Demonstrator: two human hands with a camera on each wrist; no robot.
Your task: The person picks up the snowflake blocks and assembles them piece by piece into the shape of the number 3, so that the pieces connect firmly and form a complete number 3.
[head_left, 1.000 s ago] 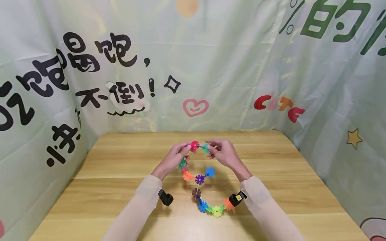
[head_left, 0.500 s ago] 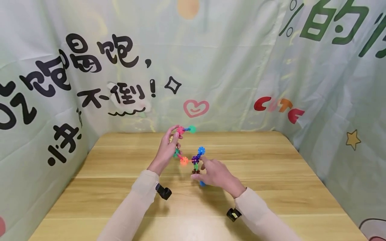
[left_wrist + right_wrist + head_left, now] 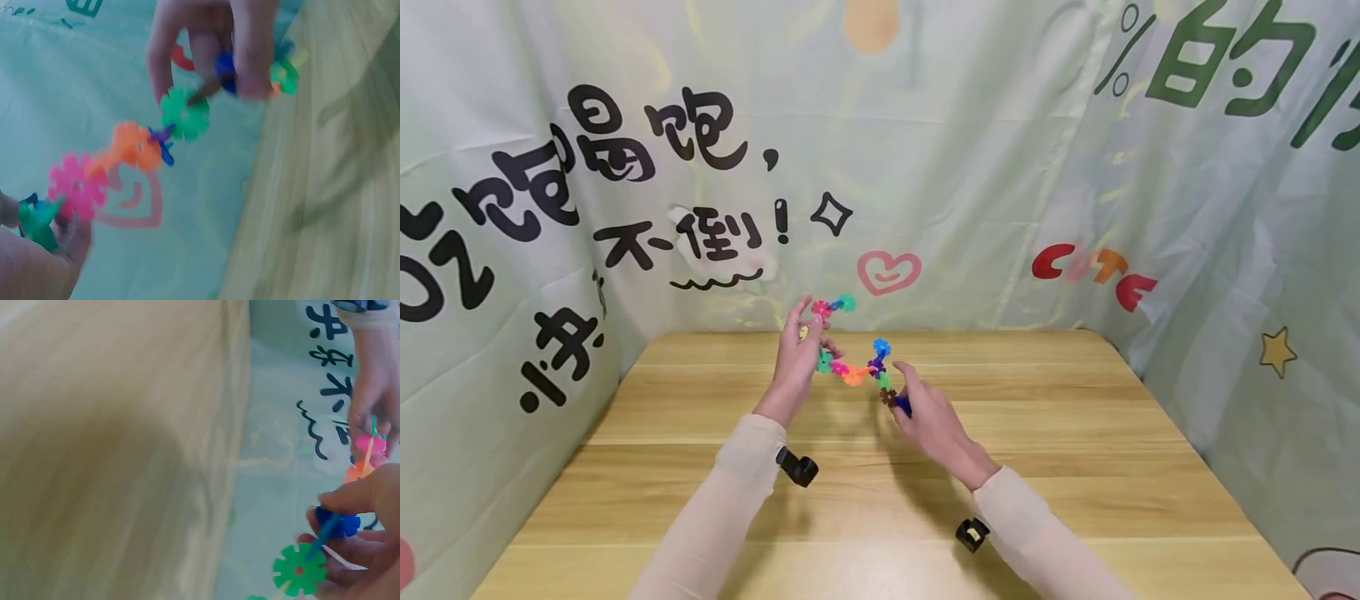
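Note:
A chain of linked plastic snowflake discs [image 3: 853, 375] hangs between my two hands above the table. My left hand [image 3: 786, 367] grips the chain's left part, near a pale yellow disc [image 3: 804, 332]; a red-pink disc [image 3: 822, 308] and a teal disc [image 3: 847, 302] stick out above it. Lower right, my right hand [image 3: 934, 423] pinches a dark blue disc [image 3: 340, 523] between thumb and fingers. A green disc [image 3: 300, 570] dangles beyond that grip in the right wrist view. Between the hands, the left wrist view shows a pink disc [image 3: 77, 185] and an orange disc [image 3: 134, 147].
The wooden table [image 3: 880, 508] lies beneath both hands. Printed cloth [image 3: 970, 183] hangs behind it and along both sides. Black wrist cameras [image 3: 797, 467] are strapped at the cuffs.
My right hand has left the teal end disc and gone down to the chain's lower part, which it now pinches. My left hand has moved left and up, lifting the chain off the table.

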